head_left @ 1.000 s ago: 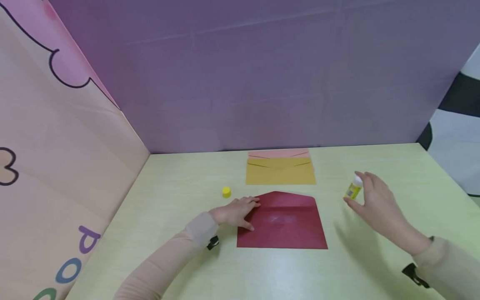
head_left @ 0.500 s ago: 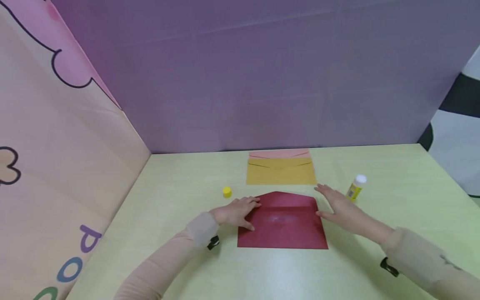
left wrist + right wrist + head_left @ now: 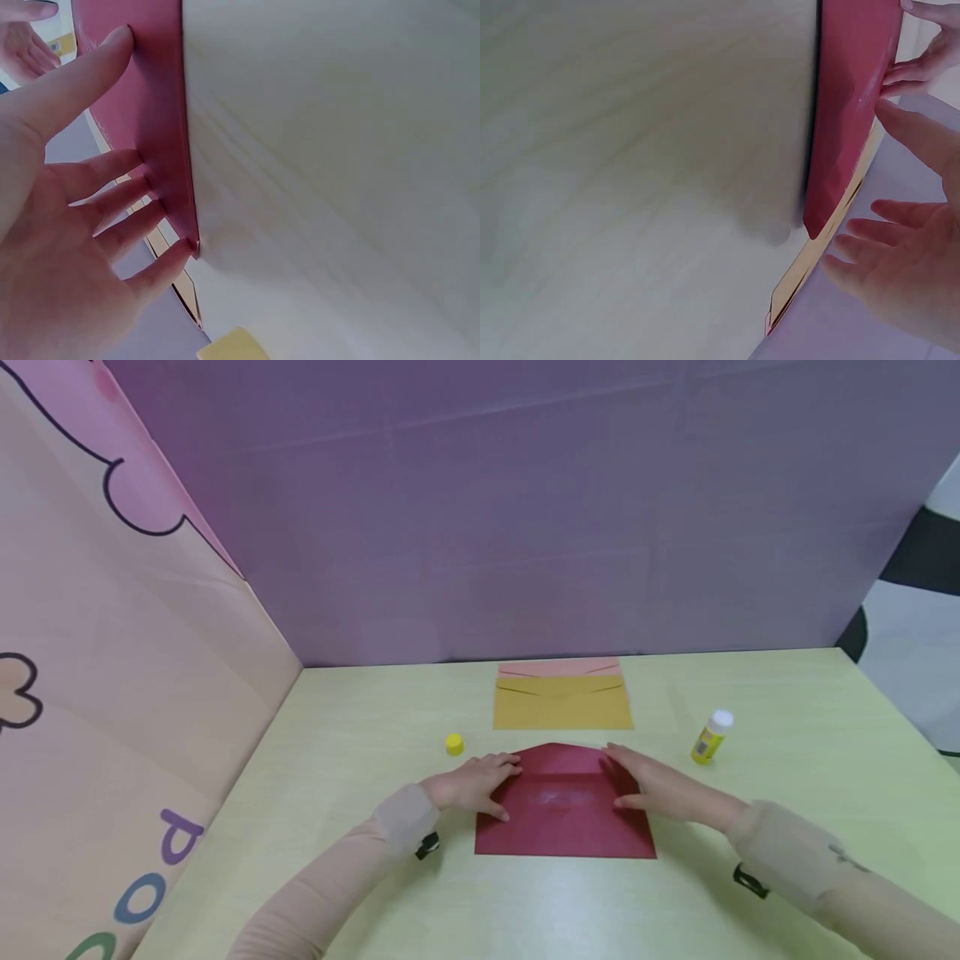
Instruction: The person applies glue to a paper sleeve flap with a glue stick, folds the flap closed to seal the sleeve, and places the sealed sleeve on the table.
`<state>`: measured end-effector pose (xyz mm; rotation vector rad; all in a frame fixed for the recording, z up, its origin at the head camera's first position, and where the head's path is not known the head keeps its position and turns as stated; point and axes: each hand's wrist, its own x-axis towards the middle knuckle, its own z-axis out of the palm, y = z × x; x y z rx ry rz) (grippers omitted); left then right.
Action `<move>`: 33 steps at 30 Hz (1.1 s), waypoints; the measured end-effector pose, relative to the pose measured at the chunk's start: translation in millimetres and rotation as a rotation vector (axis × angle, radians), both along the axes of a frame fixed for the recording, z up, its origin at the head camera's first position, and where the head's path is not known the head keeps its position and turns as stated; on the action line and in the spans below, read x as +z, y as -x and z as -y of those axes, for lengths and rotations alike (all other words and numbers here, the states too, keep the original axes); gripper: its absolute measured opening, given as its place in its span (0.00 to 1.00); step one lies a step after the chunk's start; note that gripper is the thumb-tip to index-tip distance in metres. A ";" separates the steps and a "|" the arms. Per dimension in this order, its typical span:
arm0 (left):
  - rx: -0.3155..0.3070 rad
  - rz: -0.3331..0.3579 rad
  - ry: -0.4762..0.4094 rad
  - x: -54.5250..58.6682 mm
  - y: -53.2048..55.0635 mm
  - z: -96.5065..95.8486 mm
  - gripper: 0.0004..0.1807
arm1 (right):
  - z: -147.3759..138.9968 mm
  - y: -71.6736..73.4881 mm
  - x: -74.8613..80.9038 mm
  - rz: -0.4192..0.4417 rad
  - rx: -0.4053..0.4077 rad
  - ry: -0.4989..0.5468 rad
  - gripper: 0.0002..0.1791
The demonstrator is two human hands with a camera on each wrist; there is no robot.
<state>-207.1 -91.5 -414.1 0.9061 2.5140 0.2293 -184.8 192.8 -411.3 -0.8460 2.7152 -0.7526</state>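
A dark red envelope (image 3: 562,831) lies on the table with its flap spread away from me and a shiny glue smear across the middle. My left hand (image 3: 468,785) rests on its left side, and in the left wrist view the spread fingertips (image 3: 174,255) touch the red paper near its edge. Over the right side reaches my right hand (image 3: 663,787), fingers extended and holding nothing. In the right wrist view its thumb overlaps the envelope (image 3: 847,105). A yellow glue stick (image 3: 708,743) with a white end stands upright to the right of that hand.
A small yellow cap (image 3: 453,744) sits left of the red envelope. Behind it lie a mustard envelope (image 3: 562,710) and, partly covered by that, a pink envelope (image 3: 558,668). A purple backdrop (image 3: 480,527) rises at the table's far edge, with a printed panel (image 3: 150,693) on the left.
My right hand has let go of the glue stick, left it standing on the table, and moved left over the red envelope's right side. My left hand has stayed in place.
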 end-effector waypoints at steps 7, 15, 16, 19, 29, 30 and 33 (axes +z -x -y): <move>0.030 -0.012 -0.013 2.6 -2.1 -1.9 0.38 | 3.6 8.0 -8.1 0.032 0.026 -0.024 0.39; 0.055 -0.072 -0.019 2.4 -6.6 -4.1 0.40 | 7.5 10.5 -6.4 0.064 0.012 -0.044 0.43; 0.071 -0.077 -0.020 2.4 -7.3 -4.4 0.42 | 8.1 10.6 -6.0 0.063 0.013 -0.039 0.43; 0.138 -0.071 -0.026 2.9 -8.3 -5.9 0.47 | 10.0 10.8 -5.1 0.052 0.007 -0.039 0.44; 0.128 -0.189 -0.049 3.5 -13.2 -7.4 0.54 | 13.3 3.6 -9.3 -0.170 0.036 -0.064 0.46; 0.123 -0.198 -0.049 3.5 -14.0 -7.5 0.54 | 13.4 3.2 -9.7 -0.180 0.039 -0.064 0.45; 0.115 -0.194 -0.057 3.3 -15.7 -7.6 0.52 | 13.8 2.4 -9.5 -0.165 0.039 -0.066 0.38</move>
